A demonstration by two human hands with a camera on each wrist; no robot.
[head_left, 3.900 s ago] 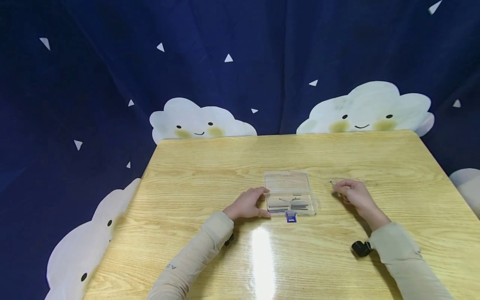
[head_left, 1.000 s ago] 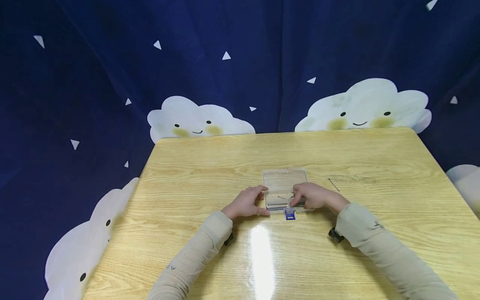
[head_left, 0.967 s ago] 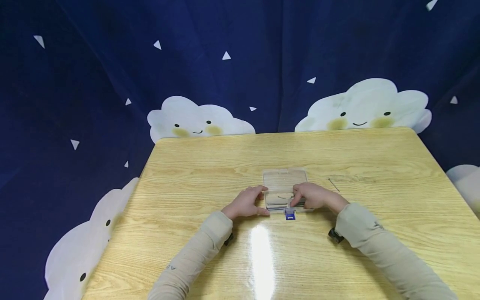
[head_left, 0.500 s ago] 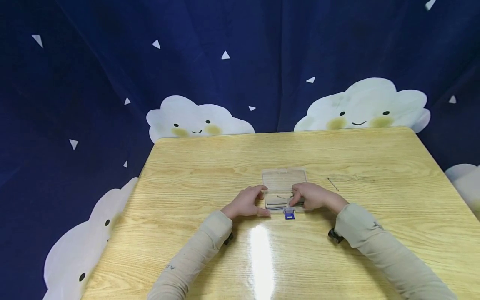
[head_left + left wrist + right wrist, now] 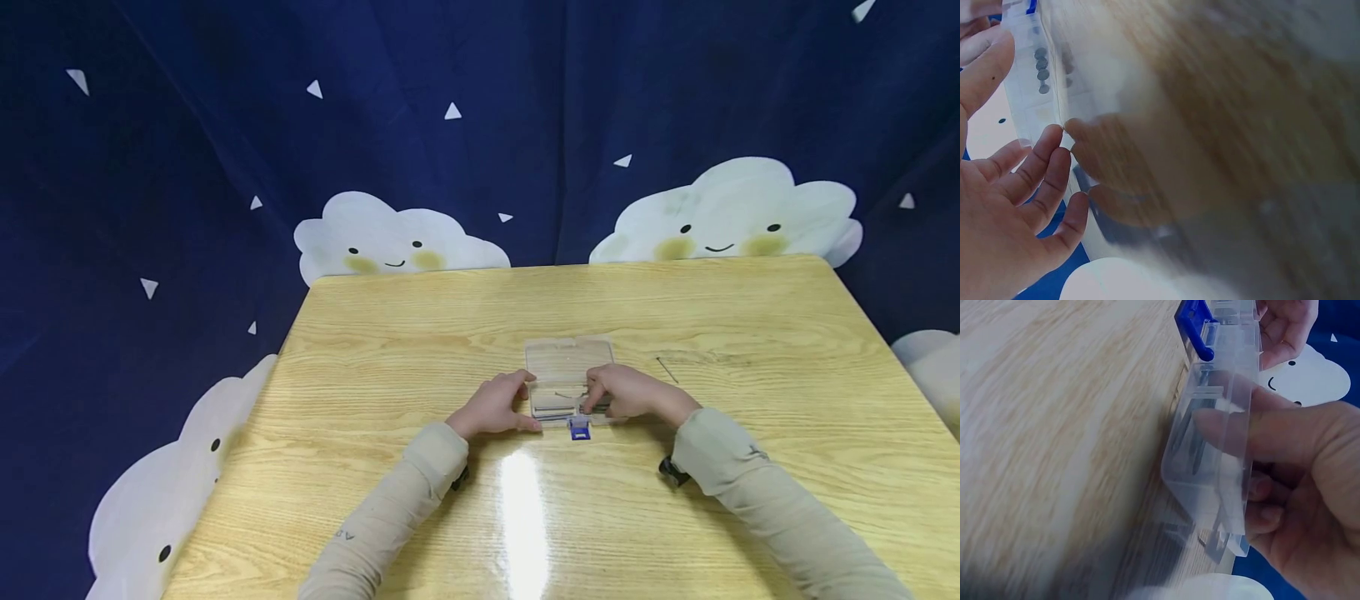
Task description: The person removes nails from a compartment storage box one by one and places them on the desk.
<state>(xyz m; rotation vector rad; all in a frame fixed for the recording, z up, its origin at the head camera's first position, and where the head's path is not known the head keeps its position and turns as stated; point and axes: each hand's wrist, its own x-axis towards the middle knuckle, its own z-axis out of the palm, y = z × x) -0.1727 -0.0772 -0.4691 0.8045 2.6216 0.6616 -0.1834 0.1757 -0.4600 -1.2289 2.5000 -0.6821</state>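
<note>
A clear plastic box lies on the table with its lid folded back and its blue latch toward me. Long thin nails lie in its compartments; their round heads show through the wall in the left wrist view. My left hand touches the box's left side, thumb near the front corner, fingers loosely spread. My right hand reaches into the right compartment, thumb down beside the dark nails. The box wall and fingers hide whether it pinches one. A single nail lies on the table to the right.
The wooden table reaches back to a dark blue curtain with cloud pictures. A small black wrist camera hangs under the right cuff. A bright reflection lies in front of the box.
Earlier my right hand was at the right, holding a nail over the table. That nail now lies there, and the hand is inside the box. My left hand has stayed put.
</note>
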